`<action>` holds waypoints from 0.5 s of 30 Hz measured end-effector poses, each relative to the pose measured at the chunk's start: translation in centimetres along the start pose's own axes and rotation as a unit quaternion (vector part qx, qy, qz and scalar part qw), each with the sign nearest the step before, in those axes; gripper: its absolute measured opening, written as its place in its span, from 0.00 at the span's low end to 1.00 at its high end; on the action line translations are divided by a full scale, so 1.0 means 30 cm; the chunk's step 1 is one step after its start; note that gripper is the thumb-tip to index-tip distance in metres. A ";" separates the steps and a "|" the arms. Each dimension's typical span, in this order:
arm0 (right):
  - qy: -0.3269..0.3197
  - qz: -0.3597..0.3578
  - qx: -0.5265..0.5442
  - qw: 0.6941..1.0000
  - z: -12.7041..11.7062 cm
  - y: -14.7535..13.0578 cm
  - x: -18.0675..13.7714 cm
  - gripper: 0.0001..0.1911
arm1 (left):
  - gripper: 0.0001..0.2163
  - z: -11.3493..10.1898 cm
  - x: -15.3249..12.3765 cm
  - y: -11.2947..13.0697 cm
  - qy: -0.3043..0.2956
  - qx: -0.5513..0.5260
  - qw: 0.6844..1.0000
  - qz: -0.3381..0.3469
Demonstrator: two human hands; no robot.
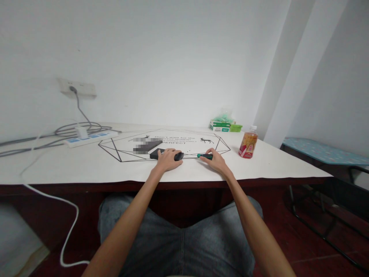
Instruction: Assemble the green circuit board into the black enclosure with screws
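Note:
In the head view my left hand (169, 160) is closed over a black oblong device (154, 154) lying on the white table. Its dark rounded end (179, 156) sticks out to the right of my fingers, and the middle is hidden under them. To the right, my right hand (215, 161) grips a screwdriver (208, 157) by its black and green handle, with the thin shaft pointing left towards the device. Just behind my left hand lies a flat dark piece (151, 146), its left part blurred out.
An orange drink bottle (248, 144) stands at the right. Small green-and-white boxes (220, 126) sit by the wall. A power strip (90, 139) and coiled grey cables (77, 127) lie at the left. The table's front edge (190, 181) runs before my lap.

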State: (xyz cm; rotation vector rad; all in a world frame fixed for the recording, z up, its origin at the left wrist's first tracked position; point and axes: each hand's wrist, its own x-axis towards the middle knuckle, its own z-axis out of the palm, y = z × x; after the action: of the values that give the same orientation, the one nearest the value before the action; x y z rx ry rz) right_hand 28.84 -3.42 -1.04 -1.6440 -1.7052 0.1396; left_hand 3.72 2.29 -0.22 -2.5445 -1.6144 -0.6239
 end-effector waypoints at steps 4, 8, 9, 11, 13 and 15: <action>0.004 -0.008 0.000 1.000 0.000 0.008 0.002 0.17 | 0.24 0.001 -0.002 0.001 0.000 0.001 1.000 0.000; 0.015 -0.016 -0.061 0.998 0.008 0.003 0.006 0.25 | 0.23 0.005 -0.001 -0.002 0.005 -0.005 1.000 0.001; 0.012 -0.019 -0.072 0.997 0.009 -0.001 0.006 0.26 | 0.23 0.005 -0.001 -0.003 0.006 -0.007 1.000 0.002; 0.008 -0.025 -0.075 0.997 0.010 -0.008 0.003 0.25 | 0.23 0.006 0.000 -0.004 0.007 -0.008 1.000 0.005; 0.009 -0.024 -0.064 0.998 0.008 -0.011 -0.001 0.19 | 0.24 0.006 0.000 -0.006 0.006 -0.008 1.000 0.005; 0.009 -0.014 -0.059 0.998 0.006 -0.010 -0.004 0.18 | 0.24 0.007 0.000 -0.007 0.007 -0.007 1.000 0.004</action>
State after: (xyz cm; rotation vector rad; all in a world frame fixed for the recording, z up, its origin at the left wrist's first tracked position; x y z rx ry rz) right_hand 28.48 -3.50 -1.04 -1.7009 -1.7510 0.0124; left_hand 3.61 2.43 -0.44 -2.5499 -1.5994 -0.6523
